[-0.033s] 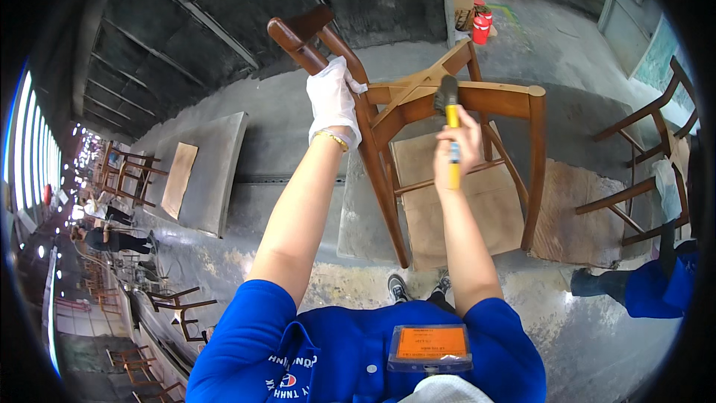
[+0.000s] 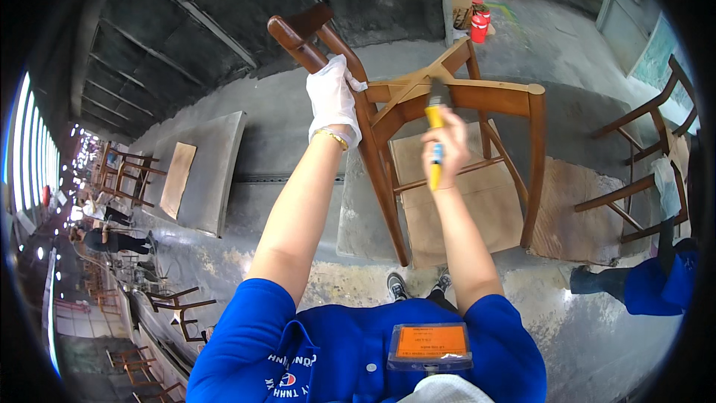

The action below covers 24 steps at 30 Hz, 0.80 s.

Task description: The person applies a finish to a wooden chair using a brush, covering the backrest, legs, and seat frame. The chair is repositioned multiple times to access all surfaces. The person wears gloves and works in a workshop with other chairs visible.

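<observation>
A brown wooden chair frame (image 2: 534, 164) stands tilted in front of me, with a bare, paler crossed brace at its seat. My left hand (image 2: 331, 97), in a thin white glove, is wrapped round the chair's left upright, just below the curved top rail (image 2: 300, 43). Bare and slightly blurred, my right hand (image 2: 448, 145) is closed round the yellow handle of a brush (image 2: 435, 113). The brush's dark bristles are at the front seat rail, close to the crossed brace; motion blur hides whether they touch the wood.
Brown cardboard (image 2: 462, 216) lies beneath the chair, with another sheet (image 2: 570, 213) to its right. A co-worker in blue (image 2: 660, 280) is at another chair (image 2: 656, 116) on the right. Further left stands a low grey platform (image 2: 216, 179). Red buckets (image 2: 479, 27) are at the back.
My right hand has moved the brush a little left along the seat rail, and its handle now leans more. My left hand and the chair stay in place.
</observation>
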Available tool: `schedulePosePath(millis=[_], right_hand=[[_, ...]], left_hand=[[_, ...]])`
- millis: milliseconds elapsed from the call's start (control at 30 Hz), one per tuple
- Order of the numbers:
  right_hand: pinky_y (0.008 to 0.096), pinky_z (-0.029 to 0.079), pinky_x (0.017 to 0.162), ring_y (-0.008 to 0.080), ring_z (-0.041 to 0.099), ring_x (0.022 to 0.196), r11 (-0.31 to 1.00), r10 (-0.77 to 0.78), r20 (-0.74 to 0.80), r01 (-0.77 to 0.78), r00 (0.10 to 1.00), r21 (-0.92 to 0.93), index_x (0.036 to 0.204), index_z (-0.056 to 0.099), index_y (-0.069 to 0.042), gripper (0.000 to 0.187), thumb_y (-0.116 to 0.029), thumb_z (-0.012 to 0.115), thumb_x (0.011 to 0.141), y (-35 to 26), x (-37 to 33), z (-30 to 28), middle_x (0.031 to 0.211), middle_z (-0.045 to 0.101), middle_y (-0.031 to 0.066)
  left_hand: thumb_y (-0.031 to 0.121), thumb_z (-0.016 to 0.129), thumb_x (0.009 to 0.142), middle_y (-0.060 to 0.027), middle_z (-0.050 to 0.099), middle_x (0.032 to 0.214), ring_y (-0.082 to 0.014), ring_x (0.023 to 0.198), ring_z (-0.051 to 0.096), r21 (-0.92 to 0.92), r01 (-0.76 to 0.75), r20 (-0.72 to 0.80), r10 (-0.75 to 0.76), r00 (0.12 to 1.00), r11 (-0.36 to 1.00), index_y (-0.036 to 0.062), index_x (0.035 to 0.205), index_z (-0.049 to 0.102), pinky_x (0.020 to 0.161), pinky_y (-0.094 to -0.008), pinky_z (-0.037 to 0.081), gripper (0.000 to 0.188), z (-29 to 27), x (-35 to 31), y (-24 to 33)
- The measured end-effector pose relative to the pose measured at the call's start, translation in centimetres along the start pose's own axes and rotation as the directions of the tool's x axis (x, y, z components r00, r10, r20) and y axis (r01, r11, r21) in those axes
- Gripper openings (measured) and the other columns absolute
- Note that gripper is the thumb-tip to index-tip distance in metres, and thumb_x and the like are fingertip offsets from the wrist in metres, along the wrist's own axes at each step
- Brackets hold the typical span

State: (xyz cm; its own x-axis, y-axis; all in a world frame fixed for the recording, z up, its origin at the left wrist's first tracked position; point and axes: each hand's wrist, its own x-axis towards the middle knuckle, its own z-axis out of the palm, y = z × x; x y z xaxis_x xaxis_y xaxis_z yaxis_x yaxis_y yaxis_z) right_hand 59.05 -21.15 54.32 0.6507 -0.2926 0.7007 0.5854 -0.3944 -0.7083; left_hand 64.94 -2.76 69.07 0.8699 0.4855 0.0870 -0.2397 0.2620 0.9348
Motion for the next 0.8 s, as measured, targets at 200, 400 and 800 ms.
schedulePosePath(millis=[200,400,800], right_hand=[[0.0427,0.048,0.113,0.0274,0.064,0.130,0.781,0.265,0.149,-0.303,0.953,0.546,0.075,0.068,-0.006,0.021,0.009,0.082,0.083,0.0,0.9,-0.2,0.134,0.070,0.0162],[0.0413,0.051,0.111,0.0268,0.066,0.129,0.710,0.141,0.363,-0.350,0.921,0.611,0.074,0.068,-0.006,0.023,0.006,0.082,0.088,-3.3,5.2,0.5,0.138,0.071,0.0171],[0.0447,0.059,0.110,0.0362,0.068,0.132,0.748,-0.460,0.670,0.661,0.583,-0.063,0.097,0.080,-0.016,0.017,-0.026,0.076,0.084,-8.1,3.5,2.5,0.142,0.073,0.0112]], left_hand=[[0.020,0.074,0.101,-0.0046,0.060,0.078,-0.0182,0.071,0.061,-0.051,0.170,0.303,-0.147,0.941,0.984,0.0080,0.083,0.064,0.088,-0.0424,0.059,0.023,-2.2,0.5,1.6],[0.019,0.077,0.099,-0.0107,0.071,0.107,-0.0313,0.108,0.071,-0.358,0.217,0.441,-0.040,0.897,0.908,0.0008,0.120,0.066,0.104,-0.0489,0.056,0.030,-3.1,4.9,4.6],[0.020,0.071,0.097,-0.0178,0.070,0.130,-0.0305,0.127,0.068,-0.082,0.325,0.697,-0.179,0.694,0.942,-0.0002,0.137,0.060,0.117,-0.0503,0.049,0.046,-6.3,6.6,8.4]])
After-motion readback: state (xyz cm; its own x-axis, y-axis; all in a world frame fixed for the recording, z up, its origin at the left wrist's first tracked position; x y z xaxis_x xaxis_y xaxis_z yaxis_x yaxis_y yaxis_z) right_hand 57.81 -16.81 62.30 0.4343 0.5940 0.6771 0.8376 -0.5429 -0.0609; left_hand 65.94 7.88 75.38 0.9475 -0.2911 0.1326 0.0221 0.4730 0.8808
